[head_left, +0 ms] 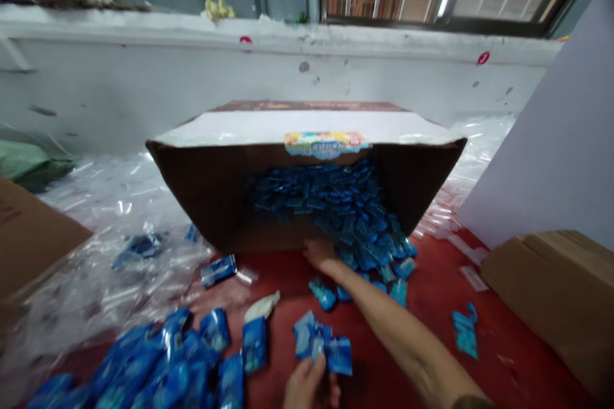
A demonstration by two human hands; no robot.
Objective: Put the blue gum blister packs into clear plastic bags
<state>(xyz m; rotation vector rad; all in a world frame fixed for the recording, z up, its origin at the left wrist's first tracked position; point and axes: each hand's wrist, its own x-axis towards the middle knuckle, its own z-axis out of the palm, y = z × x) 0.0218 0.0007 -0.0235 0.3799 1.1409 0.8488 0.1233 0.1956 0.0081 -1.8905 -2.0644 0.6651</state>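
Observation:
My left hand (309, 383), low in the view, is closed on a few small blue packets (316, 339) fanned out above its fingertips. Stretched forward, my right hand (320, 254) is at the front lower edge of a cardboard box (192, 195) lying on its side. Its fingers are blurred against the box, so their grip is unclear. Inside the box a heap of blue packets (330, 198) spills out over the front right edge, beside my right hand. A single blue packet (322, 294) lies just below that hand on the red surface (384, 358).
A pile of larger blue packets (163, 358) lies at lower left, near a whitish crumpled item (262, 307). Clear plastic wrap (110, 255) spreads on the left. Cardboard boxes flank both sides, such as the right one (551, 307). Behind stands a white wall (119, 89).

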